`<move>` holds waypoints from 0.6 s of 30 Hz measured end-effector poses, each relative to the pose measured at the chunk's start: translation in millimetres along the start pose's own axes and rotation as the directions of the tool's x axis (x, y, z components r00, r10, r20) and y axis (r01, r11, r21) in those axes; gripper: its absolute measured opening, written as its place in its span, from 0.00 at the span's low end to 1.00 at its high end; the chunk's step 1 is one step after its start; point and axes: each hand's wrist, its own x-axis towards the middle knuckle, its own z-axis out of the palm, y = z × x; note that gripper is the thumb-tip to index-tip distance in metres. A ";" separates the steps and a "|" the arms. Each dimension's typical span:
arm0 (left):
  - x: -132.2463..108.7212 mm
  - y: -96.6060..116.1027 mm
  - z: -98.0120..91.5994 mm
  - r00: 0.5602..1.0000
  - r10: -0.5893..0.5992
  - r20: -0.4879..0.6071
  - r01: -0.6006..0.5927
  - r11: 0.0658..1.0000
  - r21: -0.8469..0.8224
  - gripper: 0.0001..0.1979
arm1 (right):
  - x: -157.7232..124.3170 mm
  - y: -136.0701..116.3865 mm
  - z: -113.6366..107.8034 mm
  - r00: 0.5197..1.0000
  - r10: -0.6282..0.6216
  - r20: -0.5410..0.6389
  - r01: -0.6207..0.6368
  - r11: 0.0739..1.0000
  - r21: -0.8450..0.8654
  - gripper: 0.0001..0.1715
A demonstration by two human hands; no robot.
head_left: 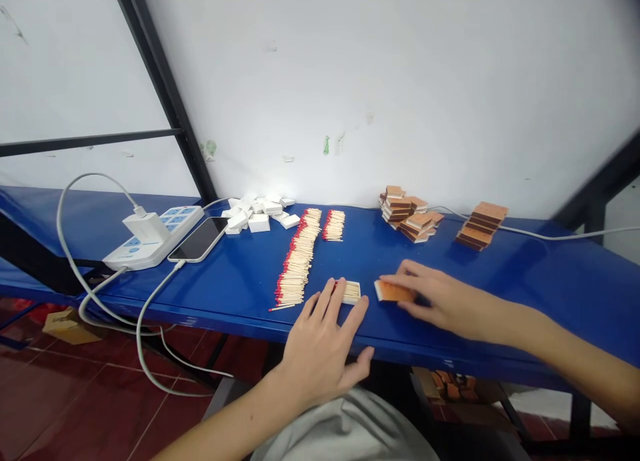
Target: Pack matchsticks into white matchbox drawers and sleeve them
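Observation:
A small white tray of matches (353, 291) lies near the front edge of the blue table, partly covered by the fingers of my left hand (325, 344), which are spread over and beside it. Just to the right, my right hand (433, 293) grips an orange matchbox sleeve (395, 291) between thumb and fingers; its white end faces the tray. Left of the tray runs a long row of red-tipped matches (297, 261), with a shorter row (334, 225) behind.
White trays (257, 211) are heaped at the back left, beside a phone (199, 239) and a power strip (155, 237) with white cables. Brown sleeves stand in a pile (407, 213) and a stack (481, 226) at the back right. A box of sleeves (453, 385) is below the table.

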 end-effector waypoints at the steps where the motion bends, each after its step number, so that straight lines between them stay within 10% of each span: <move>1: 0.0 0.0 -0.4 1.000 -0.005 0.005 0.005 1.000 0.003 0.35 | 2.5 -9.8 1.5 1.000 -0.013 0.014 0.013 0.999 0.033 0.27; 11: 3.2 -0.3 -5.4 0.993 -0.047 0.112 0.051 0.998 -0.042 0.41 | 22.3 -23.2 12.8 0.991 0.119 -0.066 -0.103 0.973 0.208 0.38; 18: 5.0 2.4 -10.2 0.983 -0.096 0.153 0.107 0.992 -0.066 0.41 | 20.2 -15.8 17.1 0.975 -0.036 -0.219 0.051 0.997 0.063 0.29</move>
